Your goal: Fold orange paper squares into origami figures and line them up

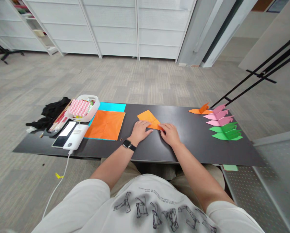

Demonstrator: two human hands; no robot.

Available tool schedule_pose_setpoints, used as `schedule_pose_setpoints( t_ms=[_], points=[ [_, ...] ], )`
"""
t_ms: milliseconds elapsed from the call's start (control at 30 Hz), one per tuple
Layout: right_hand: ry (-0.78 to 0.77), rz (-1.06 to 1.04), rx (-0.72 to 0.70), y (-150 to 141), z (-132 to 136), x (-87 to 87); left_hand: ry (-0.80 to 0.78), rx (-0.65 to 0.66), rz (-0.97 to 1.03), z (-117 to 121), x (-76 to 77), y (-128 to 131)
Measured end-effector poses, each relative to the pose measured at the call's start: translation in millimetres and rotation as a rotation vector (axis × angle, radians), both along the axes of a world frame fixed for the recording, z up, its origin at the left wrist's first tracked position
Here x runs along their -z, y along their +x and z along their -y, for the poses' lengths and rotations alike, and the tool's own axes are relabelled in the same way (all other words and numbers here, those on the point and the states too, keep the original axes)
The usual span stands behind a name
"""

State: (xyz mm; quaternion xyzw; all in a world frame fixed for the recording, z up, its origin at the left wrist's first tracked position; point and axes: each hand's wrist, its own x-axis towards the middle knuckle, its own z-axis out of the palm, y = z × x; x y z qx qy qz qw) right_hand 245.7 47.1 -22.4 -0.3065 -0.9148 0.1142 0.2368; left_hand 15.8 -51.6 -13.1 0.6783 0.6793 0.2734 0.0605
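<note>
While left hand [140,130] rests on folded orange paper [148,117] | right hand [170,133] touches its corner | grips unclear

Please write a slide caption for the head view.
Left hand and right hand touch folded orange paper on a dark table with paper figures.

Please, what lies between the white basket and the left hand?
In the head view: orange paper on blue paper, then dark tabletop, before the left hand.
</note>
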Motion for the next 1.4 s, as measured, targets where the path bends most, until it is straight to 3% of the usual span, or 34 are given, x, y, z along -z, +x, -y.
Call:
schedule_pose_setpoints(
  t_ms=[133,600,800,900,1000,1133,1200,1267,1400],
  points=[
    [0.007,-0.012,0.059,0.6,0.1,0.9,-0.016,0.002,-0.03,0.6,-1.9,0.8],
    [0.012,-0.087,0.008,0.2,-5.3,4.7,0.003,-0.013,-0.037,2.4,-7.0,6.1],
    [-0.034,-0.238,0.019,4.0,-1.7,0.5,0.132,-0.093,0.039,0.6,-11.6,3.7],
    [-0.097,-0.398,0.084,5.0,-4.3,2.0,0.327,-0.18,0.248,1.1,-14.8,-2.7],
    [-0.192,-0.506,0.161,4.2,-9.8,6.3,0.434,-0.207,0.647,0.1,-12.8,-7.3],
    [-0.356,-0.595,0.202,3.1,-15.7,12.1,0.325,-0.089,1.268,-5.3,-3.8,-3.5],
    [-0.435,-0.621,0.169,3.9,-16.5,13.7,0.217,-0.011,1.375,-8.0,0.3,0.4],
    [-0.498,-0.615,0.111,5.8,-16.0,13.6,0.147,-0.012,1.308,-9.6,3.1,3.5],
    [-0.562,-0.549,0.047,9.9,-12.9,9.3,0.131,-0.211,0.954,-9.1,6.6,5.8]
  ],
)
